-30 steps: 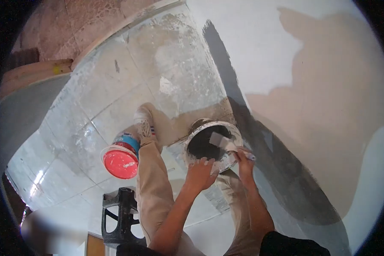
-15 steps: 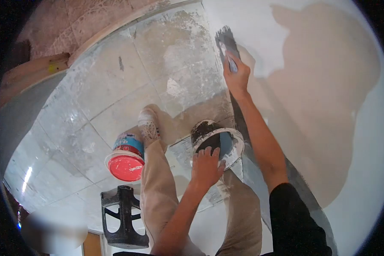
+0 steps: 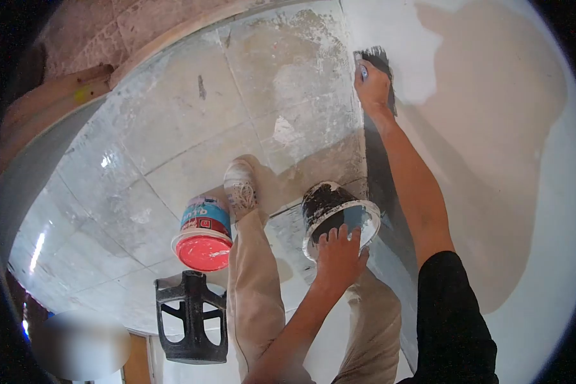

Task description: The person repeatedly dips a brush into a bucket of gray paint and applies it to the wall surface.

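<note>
My left hand grips the near rim of a white paint bucket that holds dark grey paint. Far out at arm's length, my right hand is closed around a paintbrush. Its dark bristles press against the white wall near the floor edge. A dark grey painted band runs down the wall's base from the brush toward me. My beige trouser legs and a paint-spattered shoe sit between the bucket and a second tub.
A blue-labelled tub with a red lid stands on the dusty tiled floor left of my leg. A black plastic stool is below it. A wooden plank lies at the far left.
My right hand lifted the brush out of the bucket and reached up along the wall's base, further still since half a second ago. My left hand stays on the bucket rim.
</note>
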The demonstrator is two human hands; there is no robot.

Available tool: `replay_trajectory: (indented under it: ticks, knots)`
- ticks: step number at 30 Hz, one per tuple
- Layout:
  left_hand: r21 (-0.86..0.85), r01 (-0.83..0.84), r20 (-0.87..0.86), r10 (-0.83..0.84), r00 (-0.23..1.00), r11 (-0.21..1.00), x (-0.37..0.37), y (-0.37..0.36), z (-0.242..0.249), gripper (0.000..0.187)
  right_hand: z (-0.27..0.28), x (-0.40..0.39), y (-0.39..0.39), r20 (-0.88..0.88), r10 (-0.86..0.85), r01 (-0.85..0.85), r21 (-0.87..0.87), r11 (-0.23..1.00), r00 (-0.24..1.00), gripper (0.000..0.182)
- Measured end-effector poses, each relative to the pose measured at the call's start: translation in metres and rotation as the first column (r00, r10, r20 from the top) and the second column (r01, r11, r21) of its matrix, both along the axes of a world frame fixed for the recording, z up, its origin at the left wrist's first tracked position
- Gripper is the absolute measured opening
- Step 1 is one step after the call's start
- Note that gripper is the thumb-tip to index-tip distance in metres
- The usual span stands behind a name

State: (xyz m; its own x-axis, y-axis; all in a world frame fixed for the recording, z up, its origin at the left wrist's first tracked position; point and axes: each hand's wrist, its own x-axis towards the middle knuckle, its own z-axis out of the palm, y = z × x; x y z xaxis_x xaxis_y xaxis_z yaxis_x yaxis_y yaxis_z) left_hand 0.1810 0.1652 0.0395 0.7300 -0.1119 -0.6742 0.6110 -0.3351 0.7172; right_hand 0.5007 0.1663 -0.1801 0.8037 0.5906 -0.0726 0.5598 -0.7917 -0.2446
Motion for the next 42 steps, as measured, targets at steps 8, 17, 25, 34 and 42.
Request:
replay_trajectory:
  ticks: [8, 17, 25, 34, 42]
  knots:
    - [0.015, -0.014, -0.005, 0.014, 1.0, 1.0, 0.008, 0.006, 0.003, 0.053, 0.035, -0.017, -0.004, 0.112, 0.045, -0.057, 0.104, 0.993, 0.993, 0.028]
    - [-0.015, 0.016, -0.042, -0.017, 0.999, 1.0, 0.011, 0.007, 0.001, 0.052, -0.002, -0.004, -0.002, 0.074, 0.041, -0.038, -0.041, 0.998, 0.996, 0.033]
    - [-0.018, -0.017, -0.044, 0.016, 0.999, 1.0, 0.016, 0.005, 0.0, 0.052, 0.032, -0.029, -0.002, 0.122, -0.008, -0.009, 0.139, 0.99, 0.992, 0.027]
    - [-0.034, 0.001, -0.06, -0.004, 0.998, 0.999, 0.02, 0.006, 0.003, 0.054, 0.014, -0.001, -0.004, 0.173, 0.013, -0.013, -0.001, 1.0, 0.985, 0.032]
    - [0.011, -0.056, -0.014, 0.056, 0.998, 0.998, 0.017, 0.0, -0.001, 0.052, 0.018, -0.026, 0.008, 0.008, -0.055, 0.054, 0.085, 0.995, 0.998, 0.029]
